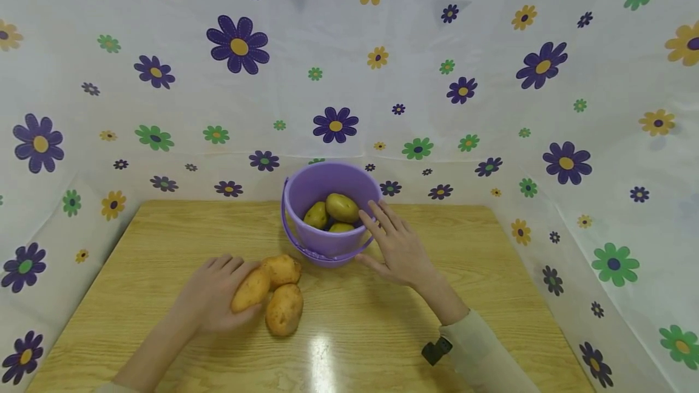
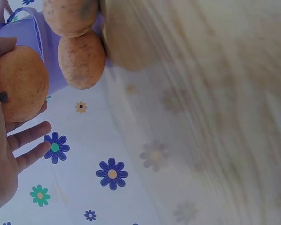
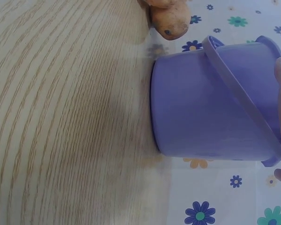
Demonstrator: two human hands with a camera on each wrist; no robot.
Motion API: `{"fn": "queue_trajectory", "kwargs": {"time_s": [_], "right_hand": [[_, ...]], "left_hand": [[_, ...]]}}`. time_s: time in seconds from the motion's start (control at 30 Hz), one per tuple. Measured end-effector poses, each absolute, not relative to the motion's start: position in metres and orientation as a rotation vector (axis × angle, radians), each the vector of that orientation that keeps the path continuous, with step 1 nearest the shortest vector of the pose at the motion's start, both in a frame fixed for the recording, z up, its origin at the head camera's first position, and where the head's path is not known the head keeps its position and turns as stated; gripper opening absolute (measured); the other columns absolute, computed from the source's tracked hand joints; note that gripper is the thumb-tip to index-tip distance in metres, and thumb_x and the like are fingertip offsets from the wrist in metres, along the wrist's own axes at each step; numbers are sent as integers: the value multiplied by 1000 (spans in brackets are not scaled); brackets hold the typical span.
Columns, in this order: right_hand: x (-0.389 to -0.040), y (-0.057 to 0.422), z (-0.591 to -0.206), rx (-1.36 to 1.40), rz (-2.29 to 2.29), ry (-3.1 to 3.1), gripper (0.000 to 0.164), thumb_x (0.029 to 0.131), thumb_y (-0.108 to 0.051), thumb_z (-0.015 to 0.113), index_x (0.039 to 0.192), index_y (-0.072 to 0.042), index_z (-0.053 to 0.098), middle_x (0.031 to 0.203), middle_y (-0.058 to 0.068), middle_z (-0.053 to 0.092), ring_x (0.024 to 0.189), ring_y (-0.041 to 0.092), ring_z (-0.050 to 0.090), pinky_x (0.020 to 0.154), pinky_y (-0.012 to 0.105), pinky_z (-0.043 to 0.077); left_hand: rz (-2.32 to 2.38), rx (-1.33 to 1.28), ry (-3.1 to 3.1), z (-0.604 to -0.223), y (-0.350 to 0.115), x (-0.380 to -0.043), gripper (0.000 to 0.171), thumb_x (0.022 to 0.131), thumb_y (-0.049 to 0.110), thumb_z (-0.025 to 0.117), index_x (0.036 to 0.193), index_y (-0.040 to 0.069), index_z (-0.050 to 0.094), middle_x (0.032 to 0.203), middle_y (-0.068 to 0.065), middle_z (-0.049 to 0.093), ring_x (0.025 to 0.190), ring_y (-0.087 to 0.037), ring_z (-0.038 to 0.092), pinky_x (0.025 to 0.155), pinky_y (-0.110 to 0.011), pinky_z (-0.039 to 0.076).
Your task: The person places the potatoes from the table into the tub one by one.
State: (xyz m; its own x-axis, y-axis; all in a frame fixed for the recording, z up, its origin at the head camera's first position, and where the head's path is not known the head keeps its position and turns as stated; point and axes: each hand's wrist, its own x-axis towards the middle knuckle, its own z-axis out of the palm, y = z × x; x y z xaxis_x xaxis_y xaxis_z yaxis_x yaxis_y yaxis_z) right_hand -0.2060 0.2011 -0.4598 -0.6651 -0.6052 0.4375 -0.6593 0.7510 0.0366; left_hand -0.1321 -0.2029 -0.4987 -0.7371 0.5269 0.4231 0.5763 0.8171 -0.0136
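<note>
Held potato (image 1: pixel 251 291), one: sitting in the left hand (image 1: pixel 218 293), whose thumb and nearer fingers are gripping it from opposite sides while two other fingers are standing off it. Loose potatoes, two: an upper one (image 1: pixel 281 270) and a lower one (image 1: pixel 285 310), lying together on the table (image 1: pixel 464 247), just beside the held one. Purple bucket (image 1: pixel 327 242), one: standing upright beyond them, its handle (image 3: pixel 242 97) hanging slantwise across the outside. Stored potatoes (image 1: pixel 342 207), at least three: resting inside. Right hand (image 1: pixel 398 247), one: spreading its fingers at the bucket's right rim, grasping nothing; whether a fingertip is touching, one cannot tell. Handling, as judged: the left grip is looking secure enough, though wrapping the spare fingers under the potato would be adding support. Drawing it upward before sideways would be sparing its neighbours a nudge, since their rounded sides are probably inviting rolling. The right hand, for its part, would be steadying the bucket best by bracing the rim lightly, leaving the mouth unobstructed.
</note>
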Motion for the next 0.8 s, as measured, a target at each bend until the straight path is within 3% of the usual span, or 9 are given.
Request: {"fn": "queue_trajectory", "kwargs": {"time_s": [0.17, 0.63, 0.8], "right_hand": [[-206, 201, -460, 959, 156, -2525, 87, 103, -74, 38, 164, -13, 36, 171, 18, 36, 159, 39, 35, 116, 62, 49], [-205, 200, -461, 936, 142, -2540, 95, 102, -80, 14, 164, -12, 37, 171, 18, 37, 159, 39, 34, 117, 60, 49], [-205, 200, -461, 940, 142, -2539, 94, 102, -80, 17, 164, -13, 37, 171, 18, 37, 159, 39, 35, 117, 61, 49]], "left_hand": [[-170, -807, -2569, -493, -198, -138, 73, 76, 62, 76, 130, 14, 67, 104, -4, 71, 97, -24, 65, 86, -45, 59], [-257, -797, -2528, -470, -188, -159, 76, 77, 61, 77, 135, 13, 66, 108, -9, 73, 100, -29, 68, 92, -50, 60], [-240, -829, -2494, -464, -185, -165, 74, 77, 61, 77, 132, 12, 67, 108, -10, 73, 101, -30, 68, 91, -51, 60]]}}
